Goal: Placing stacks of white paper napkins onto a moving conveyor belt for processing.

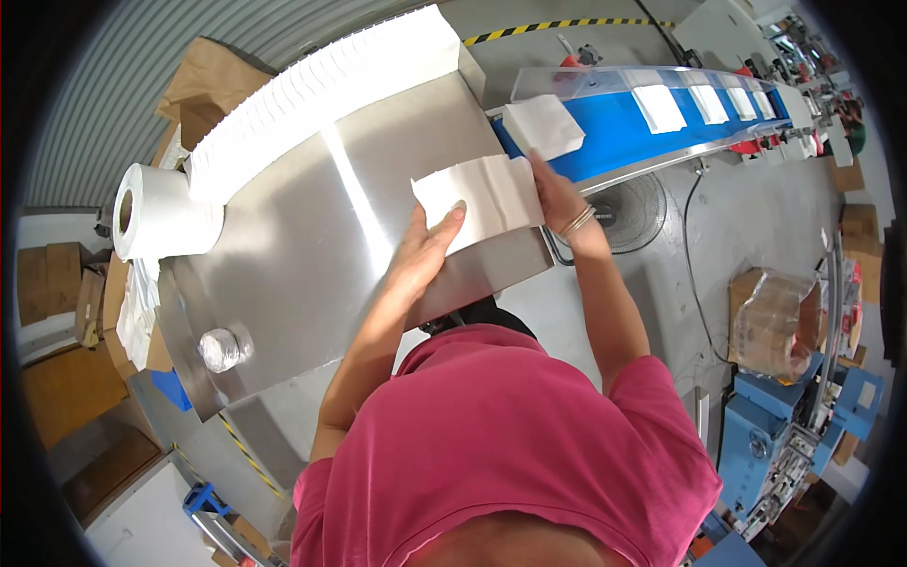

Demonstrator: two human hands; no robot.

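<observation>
Over the steel table (pixel 293 250), beside the blue conveyor belt (pixel 612 132), I hold the white paper stack (pixel 487 194) between half-curled left hand (pixel 425 249), thumb on top, and right hand (pixel 557 196), closed on its end; uneven squeezing could splay it.

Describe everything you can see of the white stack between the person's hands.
The white stack is an oblong bundle that looks like soft paper, with an uneven far edge and a crease crossing it toward the right end. It lies lengthwise from left to right, over the metal table near its right edge, just short of the blue belt. The left hand has its thumb on the stack; the right hand is at its right end. Whether its underside rests on the table cannot be seen.
</observation>
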